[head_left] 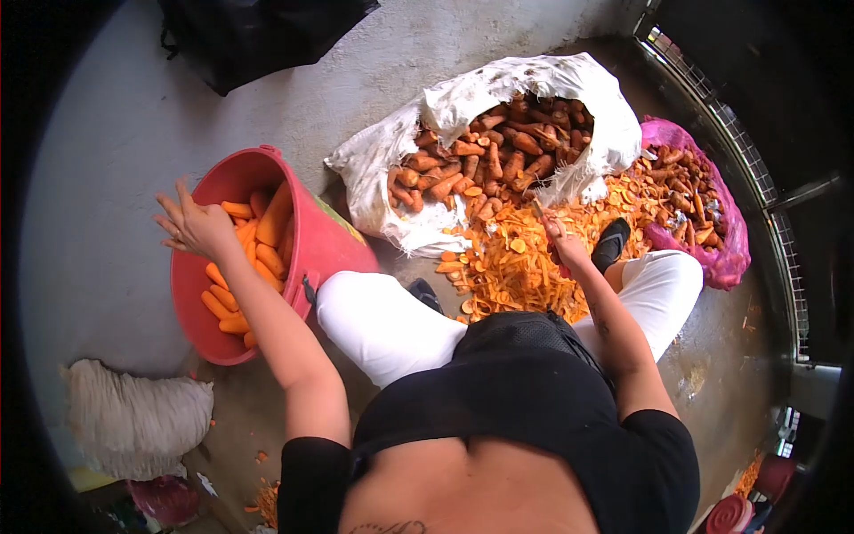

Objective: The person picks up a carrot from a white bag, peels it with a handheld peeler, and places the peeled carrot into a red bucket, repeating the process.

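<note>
Possibly the spread left grip (200, 227) could knock the bucket (331, 238), spilling carrots (275, 215); the right grip (564, 246) clasps a tool (537, 207).

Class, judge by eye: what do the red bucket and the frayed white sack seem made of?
Red bucket: probably plastic; smooth, slightly shiny wall. White sack: likely woven plastic, though coarse cloth is possible; crumpled, with loose threads along its ragged edge.

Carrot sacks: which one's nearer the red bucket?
The torn white sack, close beside the red bucket; the pink sack lies farther off, at the picture's right.
</note>
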The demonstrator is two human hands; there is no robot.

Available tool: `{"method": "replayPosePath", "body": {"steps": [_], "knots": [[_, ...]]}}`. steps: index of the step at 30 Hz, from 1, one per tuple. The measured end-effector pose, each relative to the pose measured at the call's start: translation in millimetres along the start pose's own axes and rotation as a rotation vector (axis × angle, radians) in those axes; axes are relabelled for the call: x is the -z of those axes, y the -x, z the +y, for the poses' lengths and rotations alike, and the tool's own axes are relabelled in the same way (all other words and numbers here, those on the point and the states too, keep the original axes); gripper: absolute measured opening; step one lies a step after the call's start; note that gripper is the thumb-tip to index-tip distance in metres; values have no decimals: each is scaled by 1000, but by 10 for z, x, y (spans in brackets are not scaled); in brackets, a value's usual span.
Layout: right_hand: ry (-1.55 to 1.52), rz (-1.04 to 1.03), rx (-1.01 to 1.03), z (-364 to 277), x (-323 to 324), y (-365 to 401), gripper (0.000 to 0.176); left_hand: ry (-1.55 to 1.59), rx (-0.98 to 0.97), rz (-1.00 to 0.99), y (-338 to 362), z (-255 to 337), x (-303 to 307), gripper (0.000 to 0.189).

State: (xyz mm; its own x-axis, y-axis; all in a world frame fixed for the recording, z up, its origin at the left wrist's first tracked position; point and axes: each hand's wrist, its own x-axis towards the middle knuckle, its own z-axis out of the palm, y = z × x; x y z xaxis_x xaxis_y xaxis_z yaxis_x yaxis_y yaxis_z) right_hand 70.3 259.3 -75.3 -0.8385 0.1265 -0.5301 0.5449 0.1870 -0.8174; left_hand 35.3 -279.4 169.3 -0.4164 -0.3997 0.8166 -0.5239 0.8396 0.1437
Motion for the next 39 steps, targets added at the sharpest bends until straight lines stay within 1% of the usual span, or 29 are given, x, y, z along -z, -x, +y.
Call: {"method": "replayPosePath", "body": {"steps": [1,2,4,6,8,9,10,11,12,13,14,15,16,17,19,20,21,22,23,24,25,27,29,32,33,34,37,38,39], "knots": [[36,3,-40,4,14,-16,51,-153,-39,20,-19,21,-83,47],[71,5,-81,7,29,-31,51,-128,-115,56,-8,61,-179,46],[64,10,-55,93,51,-96,53,-83,-263,123,64,444,-71,46],[-7,33,-43,68,2,-74,62,391,-399,70,286,830,-209,42],[6,24,2,124,1,-119,62,653,-407,-448,630,1185,-281,41],[31,22,7,163,6,-158,61,796,-360,-697,820,1338,-358,43],[56,21,13,180,26,-173,61,755,-448,-995,997,1453,-382,44],[92,51,-38,109,7,-109,59,704,-533,-1292,1154,1532,-415,46],[148,51,-109,91,18,-100,57,721,-516,-1568,1341,1533,-518,49],[229,35,-98,135,41,-126,54,694,-574,-1698,1497,1548,-637,50],[309,19,-86,183,51,-156,52,576,-621,-1677,1622,1532,-767,49],[313,-30,-51,206,56,-160,48,456,-664,-1657,1680,1529,-806,48],[406,-64,-62,109,47,-96,46,332,-706,-1637,1720,1512,-855,47],[489,-78,-64,242,62,-202,47,147,-704,-1704,1693,1553,-969,48],[654,-92,-44,350,19,-307,49,427,-569,-1548,1579,1557,-968,48],[649,-95,-5,353,-15,-298,50,562,-503,-1461,1560,1579,-1008,48],[730,-110,-40,347,-57,-353,50,625,-494,-1446,1548,1599,-1062,47],[811,-125,-79,345,-95,-401,49,602,-507,-1464,1545,1616,-1113,46],[833,-137,-12,356,-110,-421,50,577,-516,-1485,1549,1613,-1157,46],[872,-145,-14,330,-151,-443,54,550,-520,-1509,1540,1605,-1157,45],[945,-146,5,400,-170,-527,57,514,-512,-1474,1542,1595,-1144,38],[1034,-142,42,465,-226,-642,61,466,-522,-1511,1555,1567,-1232,37],[1064,-125,80,467,-273,-712,61,444,-505,-1522,1545,1548,-1306,37],[1138,-34,115,537,-294,-877,61,447,-467,-1502,1535,1559,-1328,38],[1128,-19,194,572,-293,-937,56,442,-473,-1492,1547,1571,-1309,39],[1115,-12,203,606,-299,-1003,54,437,-479,-1482,1558,1584,-1282,39],[1051,33,210,644,-378,-1185,45,452,-531,-1588,1557,1704,-1166,41],[1093,49,260,652,-416,-1230,43,461,-540,-1611,1581,1728,-1168,42],[1168,21,263,663,-438,-1291,42,468,-550,-1633,1606,1746,-1179,42]]}}
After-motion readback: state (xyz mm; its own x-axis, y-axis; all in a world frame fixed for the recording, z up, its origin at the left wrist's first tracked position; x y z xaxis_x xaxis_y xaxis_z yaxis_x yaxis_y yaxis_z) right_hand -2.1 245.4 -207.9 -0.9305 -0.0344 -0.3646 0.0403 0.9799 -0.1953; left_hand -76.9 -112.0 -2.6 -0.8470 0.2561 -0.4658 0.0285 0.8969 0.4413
